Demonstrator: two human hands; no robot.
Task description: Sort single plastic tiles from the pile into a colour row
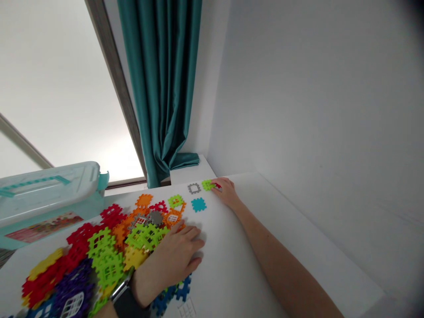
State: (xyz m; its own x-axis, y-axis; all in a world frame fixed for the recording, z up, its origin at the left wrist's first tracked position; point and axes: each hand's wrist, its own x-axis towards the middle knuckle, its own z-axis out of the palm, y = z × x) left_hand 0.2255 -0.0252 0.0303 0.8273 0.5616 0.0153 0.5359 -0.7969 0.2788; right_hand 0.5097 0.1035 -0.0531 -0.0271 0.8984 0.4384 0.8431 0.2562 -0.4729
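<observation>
At the far part of the white table, my right hand point(226, 191) has its fingers closed around a small red notched tile point(217, 186), which they mostly hide. Just left of it, a lime-green notched tile point(207, 185) lies by the fingertips. A grey frame-shaped tile point(194, 188) and a teal tile point(198, 204) lie flat nearby, apart from the pile. My left hand point(175, 251), with a dark watch on its wrist, rests palm down over the pile's right edge, fingers apart. Lime-green tiles point(142, 236) and orange tiles point(173, 217) are close to its fingers.
A lidded pale-teal storage box point(49, 190) stands at the left. Piled red point(82, 236), purple point(74, 282) and blue tiles point(183, 289) spread across the table's left side. A green curtain point(162, 88) hangs behind, and a grey wall point(298, 110) borders the right.
</observation>
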